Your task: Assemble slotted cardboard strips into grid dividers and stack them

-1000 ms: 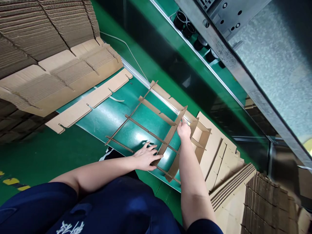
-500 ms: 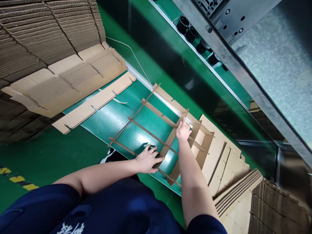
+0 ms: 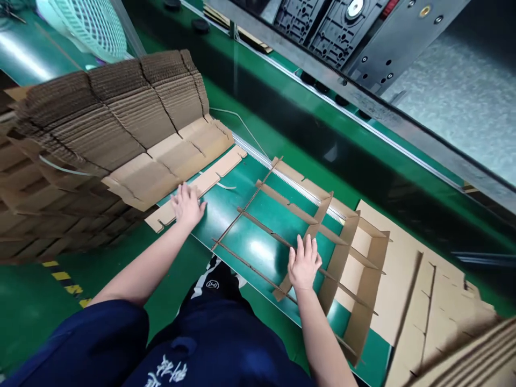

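Note:
A half-assembled cardboard divider grid point(image 3: 342, 252) of interlocked slotted strips stands on the green table. My right hand point(image 3: 305, 262) rests over one of its cross strips, fingers stretched out and gripping nothing. At the grid's left end, a thin cross strip point(image 3: 248, 201) crosses several long strips. My left hand point(image 3: 188, 206) lies on a loose slotted cardboard strip point(image 3: 209, 176), its fingers extended and thumb apart. That strip lies flat beside a tall stack of cardboard strips point(image 3: 141, 134); the hand covers part of its near half.
Flat cardboard sheets point(image 3: 397, 290) lie to the right of the grid, with more stacked strips point(image 3: 479, 355) at the lower right. A metal-framed machine point(image 3: 322, 43) stands beyond the table point(image 3: 258, 252). A mint-green fan point(image 3: 97, 27) is at the upper left.
My left hand has left the grid and moved left onto the loose strip. My right hand has shifted nearer along the cross strip. The view has swung left.

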### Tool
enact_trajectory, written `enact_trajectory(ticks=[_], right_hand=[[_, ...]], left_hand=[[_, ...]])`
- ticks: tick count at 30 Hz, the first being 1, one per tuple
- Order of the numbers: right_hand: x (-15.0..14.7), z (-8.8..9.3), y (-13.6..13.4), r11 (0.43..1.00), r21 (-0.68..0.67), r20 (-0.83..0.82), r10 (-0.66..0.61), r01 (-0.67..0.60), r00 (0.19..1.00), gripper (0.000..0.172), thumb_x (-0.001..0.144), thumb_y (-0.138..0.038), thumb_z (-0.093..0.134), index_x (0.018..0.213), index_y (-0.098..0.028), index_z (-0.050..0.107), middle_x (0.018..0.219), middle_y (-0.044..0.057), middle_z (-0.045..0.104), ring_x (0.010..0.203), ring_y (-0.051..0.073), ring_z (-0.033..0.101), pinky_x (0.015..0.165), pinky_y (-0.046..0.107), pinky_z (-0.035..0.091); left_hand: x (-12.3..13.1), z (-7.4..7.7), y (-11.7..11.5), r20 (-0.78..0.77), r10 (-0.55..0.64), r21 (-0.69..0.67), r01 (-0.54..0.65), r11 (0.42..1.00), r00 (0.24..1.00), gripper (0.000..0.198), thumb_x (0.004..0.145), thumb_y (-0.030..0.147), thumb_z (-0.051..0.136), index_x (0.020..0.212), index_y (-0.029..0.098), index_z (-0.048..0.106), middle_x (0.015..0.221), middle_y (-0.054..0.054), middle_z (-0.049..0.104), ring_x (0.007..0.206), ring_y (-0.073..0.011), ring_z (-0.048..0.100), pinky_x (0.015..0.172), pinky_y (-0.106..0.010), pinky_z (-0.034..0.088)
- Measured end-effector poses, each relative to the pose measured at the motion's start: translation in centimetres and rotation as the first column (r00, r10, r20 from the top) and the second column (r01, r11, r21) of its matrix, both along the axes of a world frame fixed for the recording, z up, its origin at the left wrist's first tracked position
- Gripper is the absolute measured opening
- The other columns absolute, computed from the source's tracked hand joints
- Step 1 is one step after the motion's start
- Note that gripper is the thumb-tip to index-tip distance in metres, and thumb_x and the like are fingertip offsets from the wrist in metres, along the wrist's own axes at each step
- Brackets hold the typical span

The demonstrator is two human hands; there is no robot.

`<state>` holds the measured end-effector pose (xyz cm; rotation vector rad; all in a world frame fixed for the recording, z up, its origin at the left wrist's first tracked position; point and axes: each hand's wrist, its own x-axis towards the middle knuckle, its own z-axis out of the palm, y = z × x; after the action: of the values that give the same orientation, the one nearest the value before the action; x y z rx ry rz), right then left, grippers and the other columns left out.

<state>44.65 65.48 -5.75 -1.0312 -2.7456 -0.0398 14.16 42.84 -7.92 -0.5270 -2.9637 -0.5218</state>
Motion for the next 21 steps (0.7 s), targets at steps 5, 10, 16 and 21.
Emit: enact_trajectory(ticks=[5,10,16,21], right_hand=[[1.1,1.1,-0.4,1.000,0.013,-0.130,-0.021,0.023,0.991,0.044,0.095,-0.038,0.027,0.128,-0.019,0.051,0.144,0.014,0.039,0.138,0.027,0.024,0.099,0.051,0.031],[1.6,3.0,-0.8,0.995,0.011,-0.306,-0.093,0.101,0.947,0.042,0.094,-0.039,0.030,0.122,-0.017,0.053,0.139,0.015,0.044,0.133,0.027,0.033,0.099,0.048,0.035],[1.2,10.9,-1.6,0.993,0.042,-0.268,-0.094,0.109,0.959,0.050,0.094,-0.041,0.028,0.134,-0.014,0.042,0.142,0.018,0.037,0.135,0.029,0.028,0.101,0.050,0.032],[2.7,16.0,-3.2,0.956,-0.245,0.109,0.194,-0.163,0.975,0.045,0.089,-0.049,0.046,0.122,-0.020,0.055,0.105,0.013,0.064,0.103,0.028,0.056,0.088,0.039,0.039]], left_hand=[[-3.3,-0.7,-2.2,0.160,0.044,-0.015,-0.042,0.999,0.986,0.059,0.080,0.035,0.057,0.133,0.017,0.038,0.129,-0.018,0.047,0.122,-0.0338,0.042,0.098,-0.052,0.036],[-2.2,2.6,-2.5,0.015,0.015,0.096,-0.017,0.995,1.000,0.066,0.074,0.039,0.065,0.131,0.017,0.039,0.127,-0.018,0.045,0.120,-0.0347,0.042,0.096,-0.049,0.039],[5.7,8.2,-0.9,-0.246,-0.639,0.109,0.676,0.728,0.729,0.055,0.080,0.035,0.061,0.130,0.024,0.041,0.127,-0.013,0.048,0.120,-0.0285,0.045,0.099,-0.047,0.038],[11.5,11.0,2.0,-0.232,-0.949,-0.045,0.972,0.229,0.213,0.043,0.083,0.014,0.052,0.125,0.027,0.049,0.125,-0.009,0.055,0.119,-0.0232,0.048,0.103,-0.047,0.035]])
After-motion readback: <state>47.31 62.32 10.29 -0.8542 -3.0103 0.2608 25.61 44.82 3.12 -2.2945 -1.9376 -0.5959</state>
